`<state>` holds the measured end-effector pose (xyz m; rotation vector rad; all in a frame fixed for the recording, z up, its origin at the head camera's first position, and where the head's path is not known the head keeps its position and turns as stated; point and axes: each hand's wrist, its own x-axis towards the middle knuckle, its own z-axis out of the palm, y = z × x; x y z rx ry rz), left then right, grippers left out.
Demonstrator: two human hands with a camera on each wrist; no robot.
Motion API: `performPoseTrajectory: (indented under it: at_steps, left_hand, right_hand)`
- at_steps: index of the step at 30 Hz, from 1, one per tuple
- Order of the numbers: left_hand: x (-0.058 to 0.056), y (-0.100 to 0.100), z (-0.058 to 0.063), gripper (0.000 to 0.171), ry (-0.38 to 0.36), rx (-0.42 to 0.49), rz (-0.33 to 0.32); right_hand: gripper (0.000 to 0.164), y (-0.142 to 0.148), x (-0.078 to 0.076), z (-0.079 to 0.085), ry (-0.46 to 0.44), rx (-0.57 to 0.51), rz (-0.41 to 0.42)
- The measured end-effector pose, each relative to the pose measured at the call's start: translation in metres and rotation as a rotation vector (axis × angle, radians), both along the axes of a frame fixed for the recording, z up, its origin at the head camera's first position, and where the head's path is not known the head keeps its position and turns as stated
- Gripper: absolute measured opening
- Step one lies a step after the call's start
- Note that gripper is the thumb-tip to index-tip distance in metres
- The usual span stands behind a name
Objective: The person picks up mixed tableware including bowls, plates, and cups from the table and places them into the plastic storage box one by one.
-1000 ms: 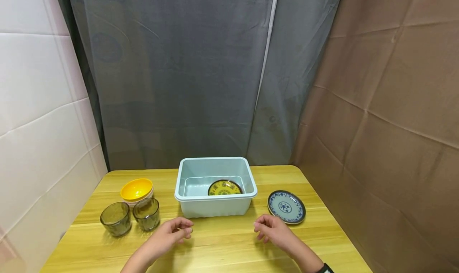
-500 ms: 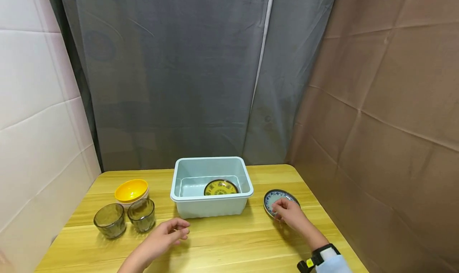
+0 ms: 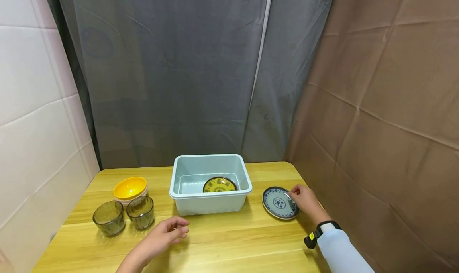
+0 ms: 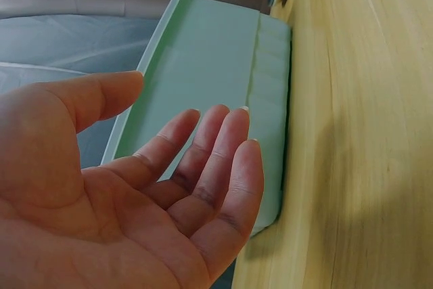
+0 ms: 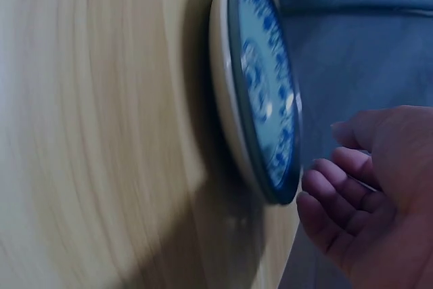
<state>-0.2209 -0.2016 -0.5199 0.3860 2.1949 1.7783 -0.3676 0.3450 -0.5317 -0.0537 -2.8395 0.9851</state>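
On the right of the table lies a blue-and-white patterned plate (image 3: 279, 203) with a dark rim; a paler edge shows under it in the right wrist view. My right hand (image 3: 305, 201) is at its right side, fingertips right at the rim. In the right wrist view the fingers (image 5: 329, 191) are loosely bent beside the plate (image 5: 267, 86), holding nothing. My left hand (image 3: 165, 235) hovers in front of the light blue plastic tub (image 3: 211, 204), palm showing and fingers relaxed in the left wrist view. Inside the tub is a yellow patterned plate (image 3: 219, 184) with a dark rim.
Two smoky glass cups (image 3: 109, 219) stand at the left, close to my left hand. Behind them a yellow bowl (image 3: 130, 188) sits in a pale one. Grey cloth (image 3: 172, 85) hangs behind the table, and brown cloth (image 3: 387, 145) on the right side.
My right hand has moved right, from the table in front of the tub, across the blue-and-white plate to its right rim. The left hand has stayed nearly still.
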Motion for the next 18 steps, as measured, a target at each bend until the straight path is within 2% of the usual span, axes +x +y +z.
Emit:
performPoseTrajectory:
  at_steps: [8,14,18]
  left_hand:
    - [0.0,0.0,-0.002,0.034,-0.011,-0.003,0.005]
    - [0.001,-0.001,-0.001,0.035,-0.016,-0.004,0.004]
    - [0.001,-0.002,-0.002,0.035,-0.023,-0.003,0.005]
  right_hand:
    - [0.033,0.009,-0.01,-0.004,-0.06,0.079,0.023]
    - [0.039,0.013,-0.014,-0.01,-0.138,0.016,0.016]
    - [0.032,0.017,-0.016,-0.014,-0.173,-0.038,-0.004]
